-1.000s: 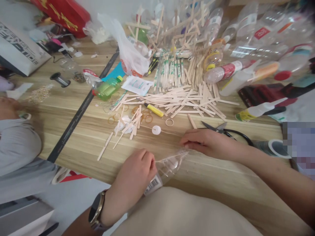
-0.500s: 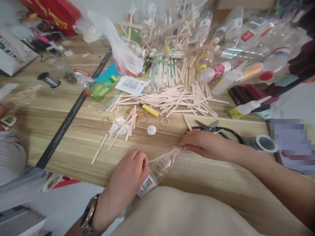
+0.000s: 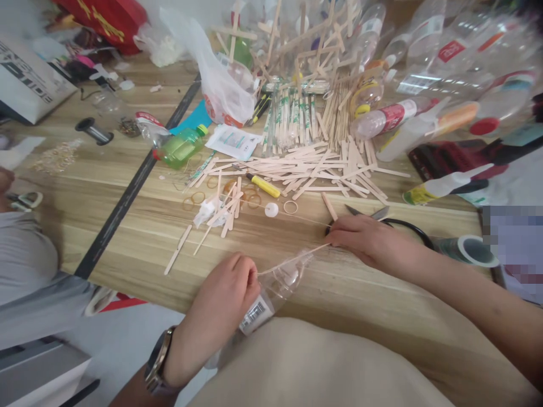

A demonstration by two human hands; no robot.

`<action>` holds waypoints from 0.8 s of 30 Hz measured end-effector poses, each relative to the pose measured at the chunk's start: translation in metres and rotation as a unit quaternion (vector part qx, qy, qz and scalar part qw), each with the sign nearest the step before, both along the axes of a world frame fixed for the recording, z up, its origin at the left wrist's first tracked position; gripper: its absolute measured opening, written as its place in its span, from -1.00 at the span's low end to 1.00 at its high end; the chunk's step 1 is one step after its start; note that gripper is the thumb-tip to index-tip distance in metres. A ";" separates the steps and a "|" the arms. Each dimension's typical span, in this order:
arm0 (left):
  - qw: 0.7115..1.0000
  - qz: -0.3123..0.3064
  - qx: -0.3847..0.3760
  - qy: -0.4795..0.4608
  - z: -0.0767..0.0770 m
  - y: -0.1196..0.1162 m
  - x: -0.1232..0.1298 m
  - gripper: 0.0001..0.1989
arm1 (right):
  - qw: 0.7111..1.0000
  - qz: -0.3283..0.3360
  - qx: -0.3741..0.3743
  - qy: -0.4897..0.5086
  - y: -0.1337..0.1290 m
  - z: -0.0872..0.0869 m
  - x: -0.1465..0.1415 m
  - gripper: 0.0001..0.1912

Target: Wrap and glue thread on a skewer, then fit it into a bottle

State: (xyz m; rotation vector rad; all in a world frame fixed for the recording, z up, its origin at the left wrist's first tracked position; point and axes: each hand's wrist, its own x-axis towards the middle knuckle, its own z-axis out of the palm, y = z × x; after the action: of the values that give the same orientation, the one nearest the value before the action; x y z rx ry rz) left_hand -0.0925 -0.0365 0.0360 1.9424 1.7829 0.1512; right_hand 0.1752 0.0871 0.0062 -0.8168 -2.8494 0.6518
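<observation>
My left hand [image 3: 229, 299] is closed over a clear plastic bottle [image 3: 282, 288], which lies slanted against my torso. Its fingers pinch one end of a thin pale strand [image 3: 292, 260], possibly a rubber band or string. The strand runs taut above the bottle to my right hand [image 3: 360, 240], whose closed fingertips grip the other end. Under that hand lie black-handled scissors [image 3: 377, 215], partly hidden. Beyond the bottle, a white cap [image 3: 271, 210] sits on a thin stick [image 3: 305, 219] that reaches toward my right fingers.
Flat wooden sticks [image 3: 314, 169] lie heaped ahead, with a yellow cutter [image 3: 265, 185] in front. Plastic bottles [image 3: 445, 51] crowd the back right. A glue bottle [image 3: 441, 186] and a tape roll [image 3: 475, 251] are at right. Another person's sleeve [image 3: 25, 249] shows at left.
My right hand has moved right, and the strand between my hands shows longer. The white cap has shifted slightly away from me. The whole view has also swung a little.
</observation>
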 end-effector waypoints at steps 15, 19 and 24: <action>1.000 0.015 -0.013 -0.007 -0.003 -0.001 -0.003 -0.85 | 0.998 0.026 0.008 -0.049 0.013 0.001 0.026 -0.50; 0.999 0.021 -0.021 -0.019 -0.003 -0.002 -0.005 -0.86 | 0.993 0.009 0.077 -0.089 0.022 0.010 0.036 -0.56; 0.999 0.031 -0.040 -0.017 -0.003 0.000 -0.005 -0.86 | 0.978 -0.032 0.140 -0.154 0.026 0.030 0.036 -0.61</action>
State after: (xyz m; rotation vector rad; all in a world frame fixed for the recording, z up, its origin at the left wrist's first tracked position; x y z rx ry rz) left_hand -0.0978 -0.0367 0.0330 1.8205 1.8009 0.1314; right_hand 0.2108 0.1132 0.0364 -1.0327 -3.0659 0.1139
